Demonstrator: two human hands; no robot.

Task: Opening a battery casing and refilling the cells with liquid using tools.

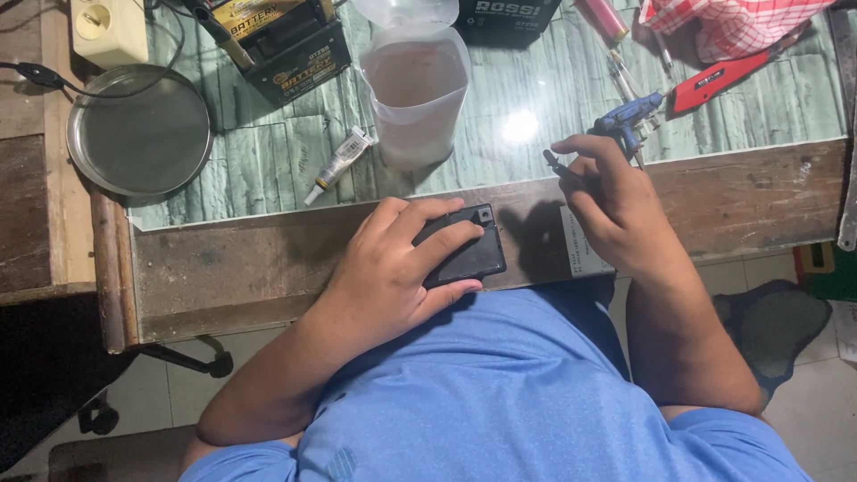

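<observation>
My left hand (pixel 393 268) grips a small black rectangular box (pixel 469 250) that rests on the wooden front edge of the workbench (pixel 232 259), close to my body. My right hand (pixel 607 210) is raised just to the right of it, pinching a small dark thin piece (pixel 553 164) between thumb and fingers. The piece is too small to tell what it is.
A translucent plastic jug (pixel 417 89) stands behind the box. A small glue tube (pixel 339 163) lies to its left, a round metal dish (pixel 138 129) farther left. A black battery (pixel 286 40), a blue glue gun (pixel 629 116) and a red cutter (pixel 719 78) lie at the back.
</observation>
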